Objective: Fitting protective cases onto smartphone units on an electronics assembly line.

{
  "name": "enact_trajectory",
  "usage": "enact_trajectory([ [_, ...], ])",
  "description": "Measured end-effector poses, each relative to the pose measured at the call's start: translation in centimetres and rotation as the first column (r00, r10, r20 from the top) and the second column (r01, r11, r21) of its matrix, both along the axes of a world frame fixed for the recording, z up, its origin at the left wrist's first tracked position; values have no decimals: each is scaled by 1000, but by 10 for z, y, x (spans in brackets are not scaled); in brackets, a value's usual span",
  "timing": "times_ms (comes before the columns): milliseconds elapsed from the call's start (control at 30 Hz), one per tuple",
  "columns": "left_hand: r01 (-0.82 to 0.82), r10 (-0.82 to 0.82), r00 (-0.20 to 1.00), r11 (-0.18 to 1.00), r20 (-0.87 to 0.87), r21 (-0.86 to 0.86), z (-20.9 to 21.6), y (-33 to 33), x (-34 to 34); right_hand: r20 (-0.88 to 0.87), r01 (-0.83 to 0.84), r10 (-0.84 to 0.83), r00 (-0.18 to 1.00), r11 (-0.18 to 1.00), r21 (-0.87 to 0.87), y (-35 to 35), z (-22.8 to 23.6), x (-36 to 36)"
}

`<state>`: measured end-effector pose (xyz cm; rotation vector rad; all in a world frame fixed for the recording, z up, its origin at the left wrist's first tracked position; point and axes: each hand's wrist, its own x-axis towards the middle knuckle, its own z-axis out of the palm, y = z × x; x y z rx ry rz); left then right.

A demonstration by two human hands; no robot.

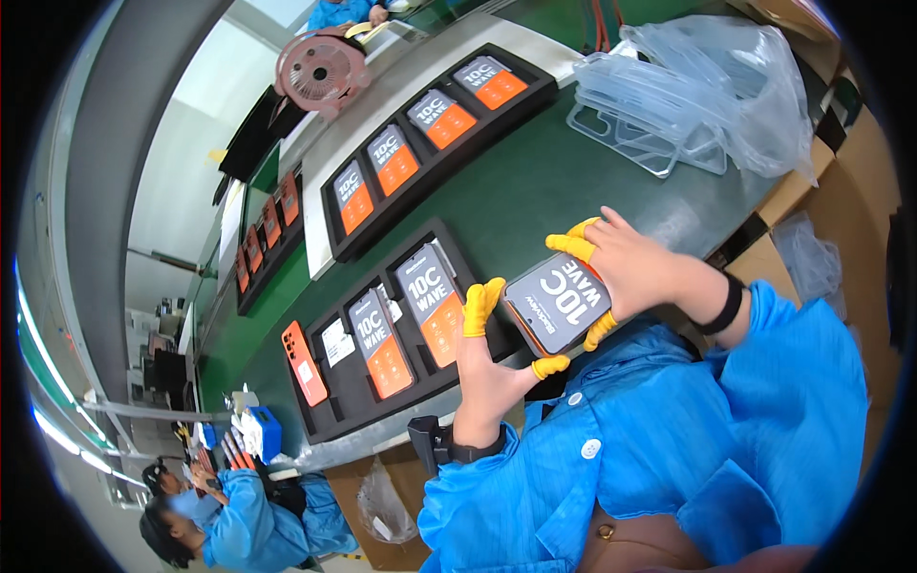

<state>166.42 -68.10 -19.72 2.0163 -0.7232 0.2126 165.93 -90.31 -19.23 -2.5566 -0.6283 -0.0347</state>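
Phone (556,310), one, held at its edges between your left hand (489,377) and right hand (638,272), beside the near tray (353,410). That tray: two film-fronted phones (435,304), one orange phone (306,365) at left end. Second tray (439,164): four. Room on green bench (511,186) toward clear plastic pile (650,115). Held phone's underside hidden; third tray (277,256) blurred.

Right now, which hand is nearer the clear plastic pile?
Right. The right hand is below the pile in view, gripping the phone from the right; the left hand is lower and farther left, by the phone's left edge.
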Motion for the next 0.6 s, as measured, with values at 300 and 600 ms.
enact_trajectory([
  [300, 18, -135, 909, 958, -394, -286, 2, 1, -20, 399, 239, -308, 864, 947, 213, 34, -4, -11],
  [600, -229, 226, 973, 967, -40, -116, -6, 3, -16, 225, 194, -265, 938, 936, 295, 36, 7, -9],
])
